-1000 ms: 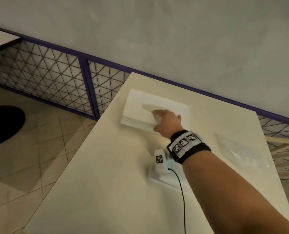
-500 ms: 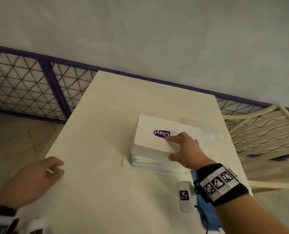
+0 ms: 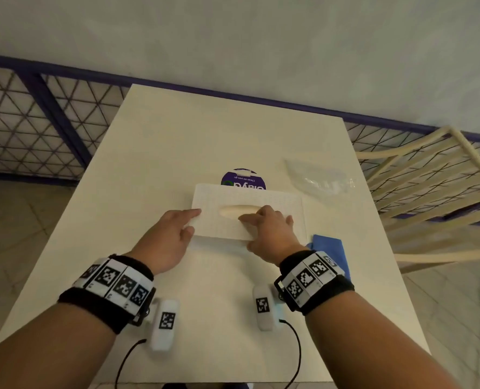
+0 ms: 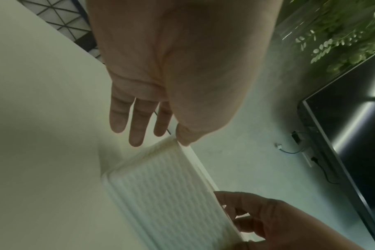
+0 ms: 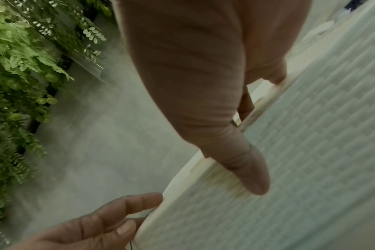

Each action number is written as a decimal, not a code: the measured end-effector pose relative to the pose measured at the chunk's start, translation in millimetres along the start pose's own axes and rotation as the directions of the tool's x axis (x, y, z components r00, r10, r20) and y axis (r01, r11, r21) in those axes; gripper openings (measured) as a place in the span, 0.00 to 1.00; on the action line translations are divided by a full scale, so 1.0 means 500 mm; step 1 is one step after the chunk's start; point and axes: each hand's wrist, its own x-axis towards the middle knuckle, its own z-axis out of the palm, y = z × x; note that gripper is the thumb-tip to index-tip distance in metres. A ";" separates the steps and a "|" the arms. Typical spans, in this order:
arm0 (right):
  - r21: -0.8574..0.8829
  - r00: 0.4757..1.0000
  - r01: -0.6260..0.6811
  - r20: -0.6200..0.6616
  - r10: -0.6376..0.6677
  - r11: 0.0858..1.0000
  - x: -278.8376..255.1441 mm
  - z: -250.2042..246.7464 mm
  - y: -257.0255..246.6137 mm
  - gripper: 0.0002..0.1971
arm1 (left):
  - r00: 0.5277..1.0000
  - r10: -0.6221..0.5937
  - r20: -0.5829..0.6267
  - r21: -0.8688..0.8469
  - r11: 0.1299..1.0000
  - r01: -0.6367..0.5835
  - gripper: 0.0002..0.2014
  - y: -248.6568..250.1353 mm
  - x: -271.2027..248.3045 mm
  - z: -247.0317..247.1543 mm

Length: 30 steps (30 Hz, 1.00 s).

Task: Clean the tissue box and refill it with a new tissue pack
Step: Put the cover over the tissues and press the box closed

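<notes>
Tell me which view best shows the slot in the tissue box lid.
The head view: the oval slot shows on top of the tissue box lid, with the right hand at its end. The left wrist view shows only the lid's textured face and edge; the right wrist view shows blurred texture, no slot.

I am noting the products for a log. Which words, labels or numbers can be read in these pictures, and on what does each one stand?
"Clean as you go": upside down on the purple tissue pack behind the tissue box.
Large white brand letters below it: half hidden by the box, not readable with certainty.
Black-and-white square codes on both wristbands: patterns only, no words.
Clear plastic wrapper: no readable text.
</notes>
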 end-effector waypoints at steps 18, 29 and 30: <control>0.669 0.913 -0.330 0.045 0.406 0.666 -0.034 -0.020 0.155 0.21 | 0.951 -0.307 0.047 -0.162 0.937 0.310 0.24 0.005 0.048 0.023; 0.226 0.947 -0.291 0.207 0.246 0.929 -0.018 -0.059 0.151 0.31 | 0.957 -0.249 0.149 0.049 0.968 0.245 0.31 0.041 0.067 0.006; 0.174 0.937 -0.290 0.250 0.243 0.941 -0.016 -0.067 0.153 0.33 | 0.953 -0.248 0.175 0.101 0.967 0.233 0.31 0.042 0.072 0.002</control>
